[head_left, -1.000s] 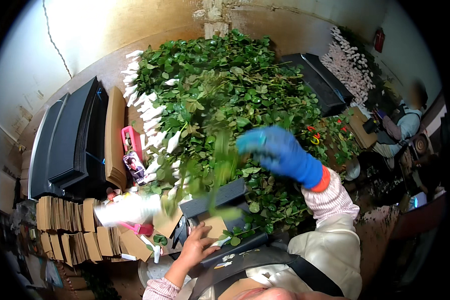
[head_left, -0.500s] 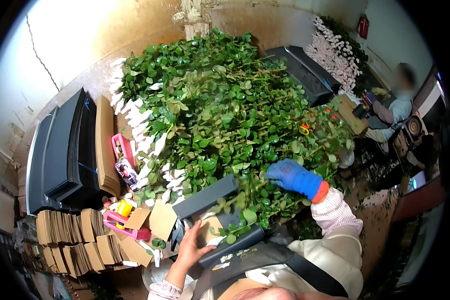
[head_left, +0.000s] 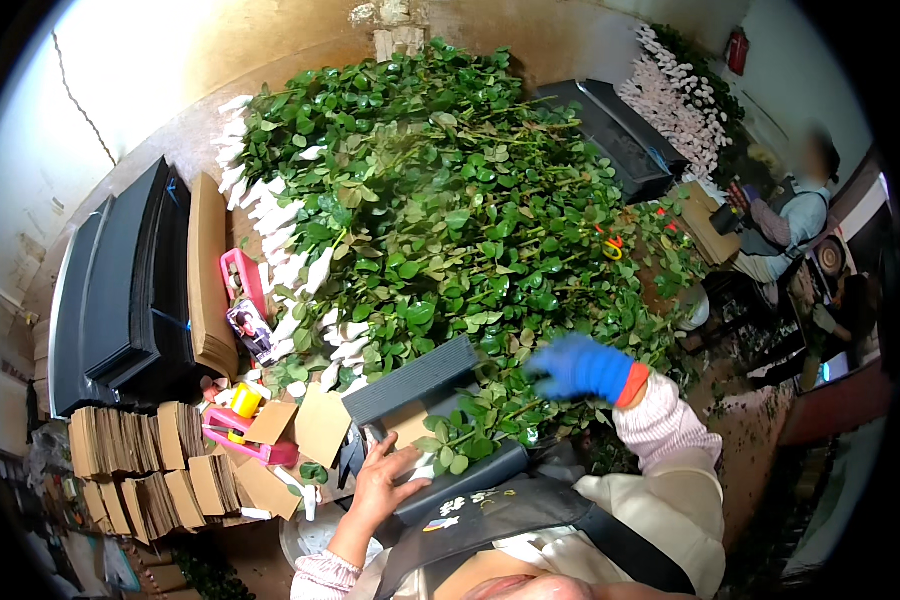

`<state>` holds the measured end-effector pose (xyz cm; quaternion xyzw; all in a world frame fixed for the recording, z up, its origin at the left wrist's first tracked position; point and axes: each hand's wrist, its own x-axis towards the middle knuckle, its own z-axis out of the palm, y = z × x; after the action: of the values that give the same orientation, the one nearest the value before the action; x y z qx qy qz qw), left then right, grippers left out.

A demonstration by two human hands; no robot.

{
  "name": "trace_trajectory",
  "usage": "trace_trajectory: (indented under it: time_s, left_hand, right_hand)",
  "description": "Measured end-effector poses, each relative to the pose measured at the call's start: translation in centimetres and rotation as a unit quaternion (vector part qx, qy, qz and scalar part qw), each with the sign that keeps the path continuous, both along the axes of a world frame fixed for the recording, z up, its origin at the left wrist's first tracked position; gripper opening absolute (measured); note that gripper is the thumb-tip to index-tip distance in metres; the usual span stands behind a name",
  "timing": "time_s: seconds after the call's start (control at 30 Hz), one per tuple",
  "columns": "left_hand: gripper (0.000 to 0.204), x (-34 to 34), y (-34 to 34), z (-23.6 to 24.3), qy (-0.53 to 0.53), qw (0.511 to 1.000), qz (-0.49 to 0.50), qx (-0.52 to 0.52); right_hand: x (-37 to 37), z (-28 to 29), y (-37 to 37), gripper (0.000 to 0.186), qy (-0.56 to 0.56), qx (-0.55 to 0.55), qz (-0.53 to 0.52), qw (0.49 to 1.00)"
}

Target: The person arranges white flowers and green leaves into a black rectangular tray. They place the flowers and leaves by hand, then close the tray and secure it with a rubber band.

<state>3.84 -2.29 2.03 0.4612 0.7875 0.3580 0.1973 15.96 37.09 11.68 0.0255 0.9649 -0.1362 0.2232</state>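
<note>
My bare left hand (head_left: 382,488) lies over the white-covered flower heads (head_left: 422,467) at the left end of a folded dark corrugated sheet (head_left: 415,378), thumb and fingers apart. Leafy rose stems (head_left: 480,425) stretch rightward from those heads along the fold, with a piece of brown cardboard (head_left: 402,425) showing inside. Above the stems' right end is my right hand (head_left: 582,370) in a blue knitted glove with an orange cuff; its fingers are smeared by motion, and no stem can be made out in them. A large pile of leafy rose stems (head_left: 440,220) covers the table beyond.
Left stand stacked dark sheets (head_left: 130,280) and small cardboard pieces (head_left: 120,445). A pink tape dispenser (head_left: 250,437) and another pink holder (head_left: 242,278) sit near them. Orange-yellow scissors (head_left: 611,247) lie on the leaves. At the far right a person (head_left: 795,220) works beside more wrapped flowers (head_left: 675,110).
Stems that hung below my right hand now lie lower in the folded sheet. My gloved hand has shifted slightly down. My left hand stays at the flower heads.
</note>
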Motion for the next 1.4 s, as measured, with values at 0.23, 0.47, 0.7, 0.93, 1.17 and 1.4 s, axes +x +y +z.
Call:
trace_trajectory:
  time_s: [0.23,0.47,0.7,0.93,1.17,1.4]
  left_hand:
    - [0.051,-0.1,0.4,0.8,-0.012,1.000,0.008,-0.013]
    - [0.050,-0.2,0.3,0.6,-0.012,1.000,0.013,-0.010]
    - [0.050,0.1,0.4,1.1,-0.015,1.000,0.012,-0.003]
    - [0.050,-0.3,0.6,1.2,-0.009,1.000,0.002,-0.002]
    - [0.050,-0.7,0.7,0.7,0.013,0.999,-0.029,0.005]
    - [0.038,-0.6,0.4,1.2,0.056,0.998,-0.018,-0.001]
  right_hand:
    - [-17.0,-4.5,3.8,0.028,0.343,0.172,0.005,0.923]
    - [-20.7,-6.7,4.1,0.020,0.222,0.242,0.018,0.944]
    - [-16.8,7.9,5.3,0.047,0.526,0.303,0.040,0.793]
    - [-20.6,10.7,9.0,0.038,0.296,0.374,-0.044,0.878]
    - [-18.7,2.8,9.4,0.039,0.396,0.308,-0.040,0.864]
    - [-15.1,1.2,8.5,0.048,0.472,0.194,-0.034,0.859]
